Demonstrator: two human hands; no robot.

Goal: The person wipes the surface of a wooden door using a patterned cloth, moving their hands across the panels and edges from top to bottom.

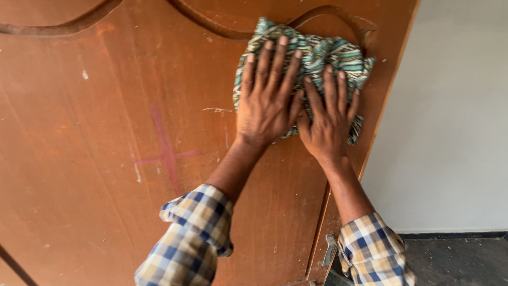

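Note:
A folded cloth [324, 53] with green, white and dark stripes lies flat against a brown wooden door [106, 159]. My left hand [267, 98] presses on the cloth's left half with its fingers spread. Beside it, my right hand [328, 119] presses on the cloth's right half, its fingers spread too. The two hands touch at the thumbs. Both forearms come up from checked shirt sleeves at the bottom of the view. The cloth sits near the door's right edge, just under a curved carved groove [328, 9].
The door bears a faint pink cross mark [166, 153] and small white paint specks. A metal latch [329, 250] sits on the door's right edge low down. A pale wall [455, 116] and dark floor [460, 262] lie to the right.

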